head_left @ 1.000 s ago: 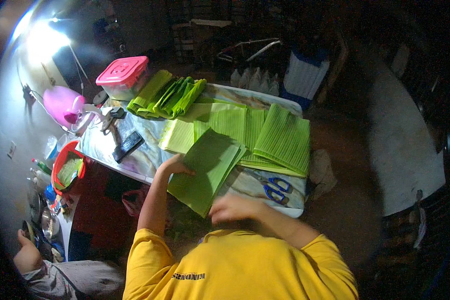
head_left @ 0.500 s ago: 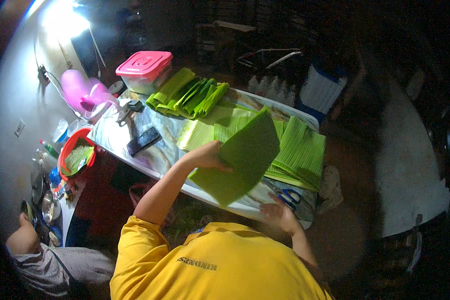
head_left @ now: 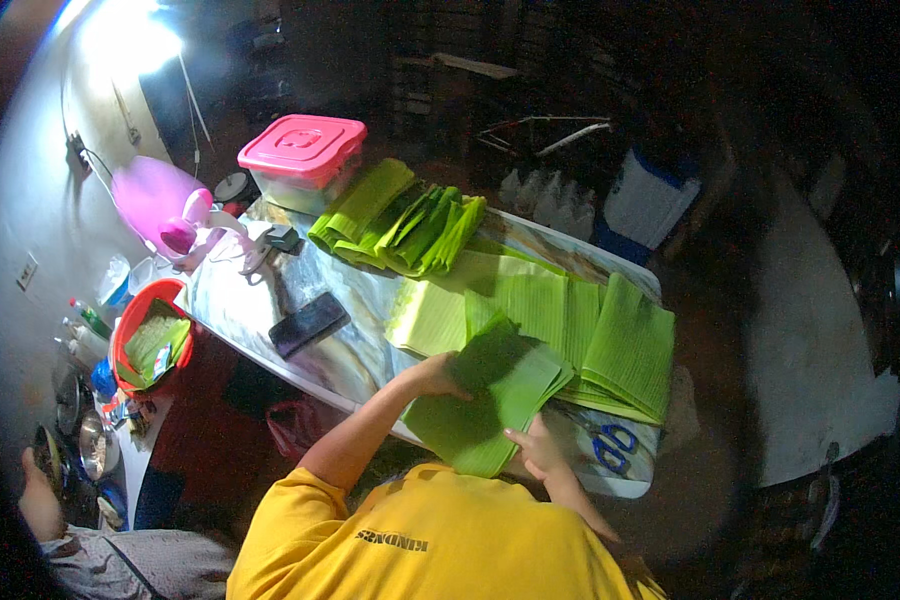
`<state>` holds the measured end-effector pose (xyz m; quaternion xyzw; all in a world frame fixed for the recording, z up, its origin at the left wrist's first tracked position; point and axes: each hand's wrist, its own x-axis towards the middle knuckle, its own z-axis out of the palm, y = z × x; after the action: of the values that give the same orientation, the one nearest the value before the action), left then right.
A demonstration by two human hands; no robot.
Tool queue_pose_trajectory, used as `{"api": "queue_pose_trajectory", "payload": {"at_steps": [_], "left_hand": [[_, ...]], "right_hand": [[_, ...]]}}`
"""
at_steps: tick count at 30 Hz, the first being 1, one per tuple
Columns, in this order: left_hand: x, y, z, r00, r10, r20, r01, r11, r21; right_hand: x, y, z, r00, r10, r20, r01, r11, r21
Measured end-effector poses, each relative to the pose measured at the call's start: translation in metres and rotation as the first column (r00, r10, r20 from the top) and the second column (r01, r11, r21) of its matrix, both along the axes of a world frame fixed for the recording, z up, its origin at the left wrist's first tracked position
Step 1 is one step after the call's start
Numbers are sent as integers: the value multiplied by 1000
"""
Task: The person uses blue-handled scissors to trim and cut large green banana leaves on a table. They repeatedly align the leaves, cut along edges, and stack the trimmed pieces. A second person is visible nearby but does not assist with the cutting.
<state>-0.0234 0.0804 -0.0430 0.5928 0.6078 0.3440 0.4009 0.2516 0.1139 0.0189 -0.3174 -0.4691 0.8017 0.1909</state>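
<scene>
Close in front of me, at the table's near edge, are cut pieces of banana leaf [head_left: 490, 415], tilted, with more than one layer showing at the right edge. My left hand [head_left: 436, 378] grips their left side, thumb on top. My right hand [head_left: 540, 452] pinches their lower right edge, thumb on top and fingers mostly hidden. Beyond lie flat stacks of leaf pieces [head_left: 625, 345], pale to bright green. Blue-handled scissors [head_left: 613, 446] rest right of my right hand, blades partly under the leaves. Folded leaf strips [head_left: 400, 220] are heaped farther back.
A dark phone [head_left: 308, 325] lies on the marbled table [head_left: 240, 285]. A pink-lidded container [head_left: 302, 160] and a pink fan [head_left: 175, 215] stand at the far left. Left of the table is a red basin [head_left: 122, 350]. Another person's arm [head_left: 42, 505] shows at lower left.
My right hand has come up from beside the scissors and taken hold of the leaf pieces' edge. The pieces have come down and nearer; my left hand still holds them. The view has shifted slightly.
</scene>
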Motion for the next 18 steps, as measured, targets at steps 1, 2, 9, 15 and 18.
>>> {"api": "queue_pose_trajectory", "payload": {"at_steps": [1,2,9,15,18], "left_hand": [[-3,0,14,997,7,76,-8,1000,7],[-5,1,30,988,14,151,-16,1000,14],[-10,-52,65,892,209,401,-82,947,-312],[16,-27,31,947,132,-292,-97,986,132],[39,-25,147,896,157,-416,-105,984,145]], "right_hand": [[-6,-1,6,1000,-27,3,26,994,105],[-12,0,12,999,-53,3,51,977,209],[-25,36,17,961,35,275,-73,989,128],[-42,2,34,979,57,195,-100,971,217],[-63,-6,33,995,-95,35,74,921,383]]}}
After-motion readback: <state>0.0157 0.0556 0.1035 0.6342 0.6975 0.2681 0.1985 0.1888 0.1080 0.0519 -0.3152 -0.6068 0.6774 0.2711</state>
